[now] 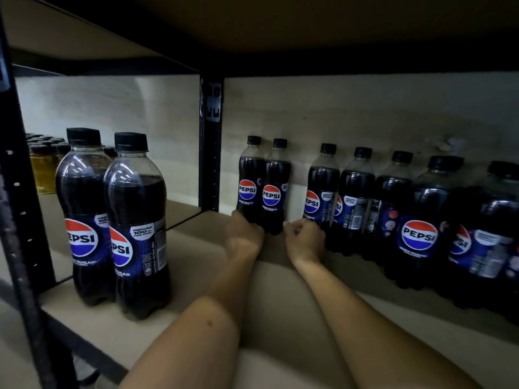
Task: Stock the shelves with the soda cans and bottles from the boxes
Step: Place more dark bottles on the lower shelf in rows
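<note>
Seen from the head camera, a person reaches deep into a dim shelf bay with both bare arms. The left hand (243, 237) curls its fingers around the base of a Pepsi Zero Sugar bottle (250, 184) standing upright against the back wall (365, 116). A second Pepsi bottle (274, 189) stands touching it on the right, and the right hand (304, 239), fingers curled, sits just beside that bottle's base; whether it grips the bottle or only touches it cannot be told. To the right, a row of Pepsi bottles (393, 209) runs along the wall toward the front, with a gap between the row and the pair. Near the shelf's front left edge, two more Pepsi bottles (112, 220) stand side by side, untouched. In the next bay, beyond the black upright post (211, 153), small jars of yellow liquid (45, 169) sit at the back. To do this step well, I would slide the pair together rightward along the shelf board (280, 304) until they meet the row, holding low so they stay upright, labels facing out.
</note>
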